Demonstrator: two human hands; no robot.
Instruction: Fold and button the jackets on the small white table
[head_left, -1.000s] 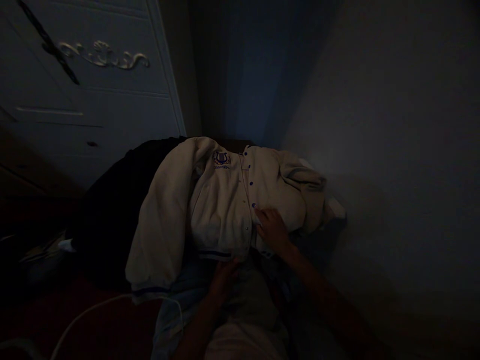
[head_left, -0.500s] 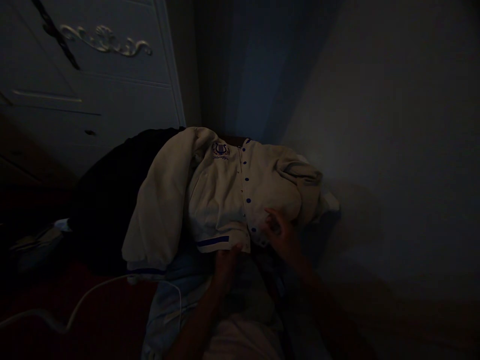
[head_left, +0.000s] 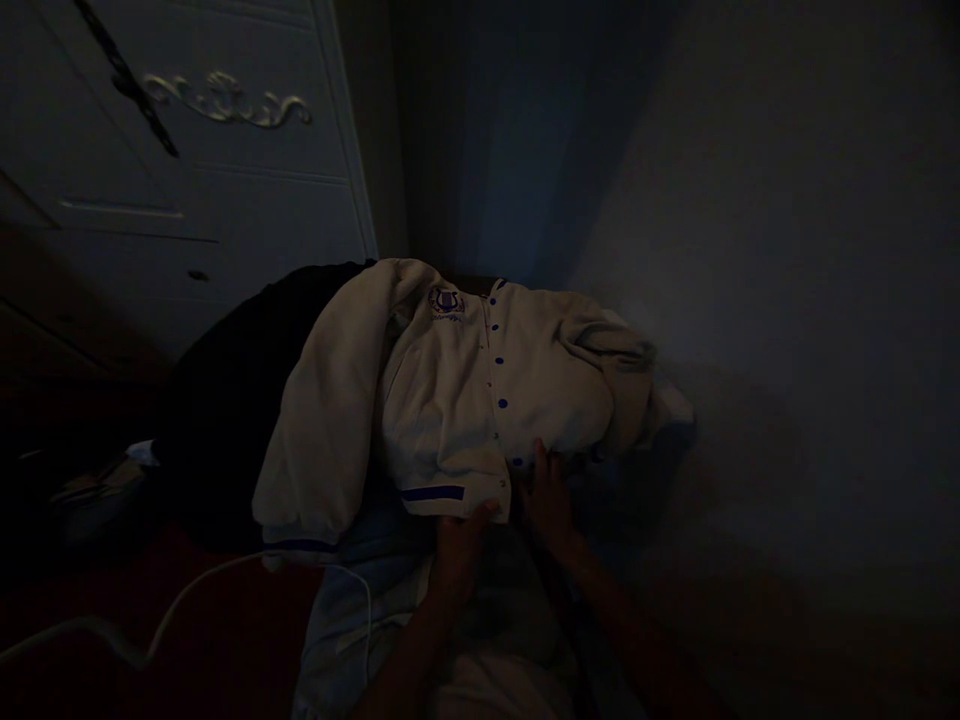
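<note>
A cream jacket [head_left: 442, 400] with blue snaps, a blue emblem and blue stripes at hem and cuff lies spread out, front up. My left hand [head_left: 461, 540] pinches the jacket's bottom hem beside the front opening, thumb on top. My right hand [head_left: 549, 495] is at the lower edge of the other front panel, close to the lowest blue snap, its fingers partly spread. The dimness hides whether the right fingers hold any cloth. One sleeve [head_left: 319, 430] hangs down on the left; the other lies folded on the right.
A dark bulky item [head_left: 225, 400] lies left of the jacket. Behind stands a pale cabinet [head_left: 277, 220] with carved trim. A white cable [head_left: 187, 590] crosses the red floor covering [head_left: 247, 650]. Light blue fabric [head_left: 345, 620] lies below the jacket, and a wall [head_left: 810, 300] rises on the right.
My right hand has moved down from on top of the front panel to its lower edge, and its fingers have opened. My left hand stays at the hem. The view has shifted slightly.
</note>
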